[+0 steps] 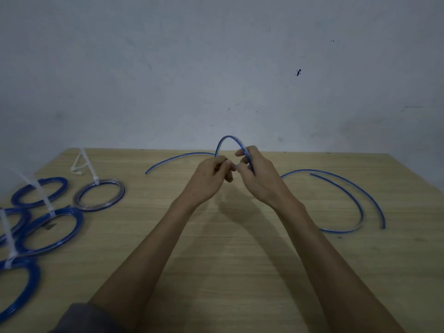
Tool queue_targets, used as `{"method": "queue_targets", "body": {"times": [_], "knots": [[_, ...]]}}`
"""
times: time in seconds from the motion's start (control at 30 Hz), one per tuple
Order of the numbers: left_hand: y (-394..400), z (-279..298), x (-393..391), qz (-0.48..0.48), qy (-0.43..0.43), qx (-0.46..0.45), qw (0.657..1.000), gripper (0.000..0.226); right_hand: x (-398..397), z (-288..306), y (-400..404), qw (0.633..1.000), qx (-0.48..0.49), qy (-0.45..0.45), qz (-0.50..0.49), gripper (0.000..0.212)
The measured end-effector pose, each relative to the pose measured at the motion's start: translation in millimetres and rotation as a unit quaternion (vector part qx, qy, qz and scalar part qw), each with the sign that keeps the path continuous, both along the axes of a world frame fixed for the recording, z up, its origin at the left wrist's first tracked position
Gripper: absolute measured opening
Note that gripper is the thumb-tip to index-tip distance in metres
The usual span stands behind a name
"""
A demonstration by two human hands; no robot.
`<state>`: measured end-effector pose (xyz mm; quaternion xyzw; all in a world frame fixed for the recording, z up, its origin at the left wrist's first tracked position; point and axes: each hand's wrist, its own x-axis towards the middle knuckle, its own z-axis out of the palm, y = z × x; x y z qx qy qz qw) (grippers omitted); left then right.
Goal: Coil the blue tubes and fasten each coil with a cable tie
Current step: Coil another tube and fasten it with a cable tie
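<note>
the left hand (211, 175) and the right hand (254, 174) are raised together over the middle of the wooden counter (240, 272), near its far edge, and both are grasping the same blue tube (229, 138). the left hand's fingers are curled in on the tube at their tips, and the right hand's fingers wrap round it, the thumb lying along the top. between the two hands the tube rises in a small arch against the grey wall (216, 68). from the left hand the tube runs out to the left and curves down onto the counter, ending in a free tip. on the right side a long run of blue tube (355, 200) lies on the counter in a wide open curve with two strands side by side; whether it joins the piece in the hands is hidden behind the right hand.

at the left edge of the counter lie finished coils: a dark blue coil (39, 191) farthest back, a paler greyish coil (99, 194) beside it, a larger blue coil (51, 230) nearer, and another blue coil (14, 284) at the near left, partly cut off. each carries a white cable tie (36, 188) with its tail sticking up. two loose white cable ties (78, 164) lie near the far left corner. a grey sleeve (79, 318) shows at the bottom left.
</note>
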<state>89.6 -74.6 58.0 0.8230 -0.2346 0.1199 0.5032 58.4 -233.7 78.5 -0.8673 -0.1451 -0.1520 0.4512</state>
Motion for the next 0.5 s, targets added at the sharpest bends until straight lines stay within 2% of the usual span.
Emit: {"method": "queue_targets", "body": {"times": [0.1, 0.17, 0.23, 0.27, 0.33, 0.4, 0.5], "knots": [[-6.6, -4.0, 2.8, 0.006, 0.098, -0.134, 0.986, 0.032, -1.0, 0.8, 9.6, 0.999, -0.023, -0.03, 0.021, 0.024], [-9.9, -2.8, 6.5, -0.005, 0.163, -0.246, 0.955, 0.035, -1.9, -1.6, 15.5, 0.999, -0.025, -0.028, 0.039, 0.022], [-10.2, 2.9, 7.5, -0.029, 0.214, -0.336, 0.917, 0.035, -1.8, -5.0, 19.2, 0.998, 0.033, 0.0, 0.056, 0.018], [-10.6, 6.0, 6.0, -0.037, 0.236, -0.358, 0.903, 0.036, -2.1, -6.0, 20.8, 0.995, 0.071, 0.021, 0.066, 0.016], [-12.0, 8.5, 1.5, -0.038, 0.246, -0.351, 0.903, 0.039, -3.0, -6.8, 23.8, 0.99, 0.111, 0.043, 0.073, 0.013], [-13.2, 7.5, -1.5, -0.035, 0.236, -0.33, 0.913, 0.045, -3.4, -7.7, 26.5, 0.99, 0.112, 0.035, 0.072, 0.012], [-13.7, 11.3, -5.7, -0.042, 0.248, -0.368, 0.895, 0.041, -3.0, -8.1, 27.0, 0.991, 0.11, 0.039, 0.064, 0.012]]}}
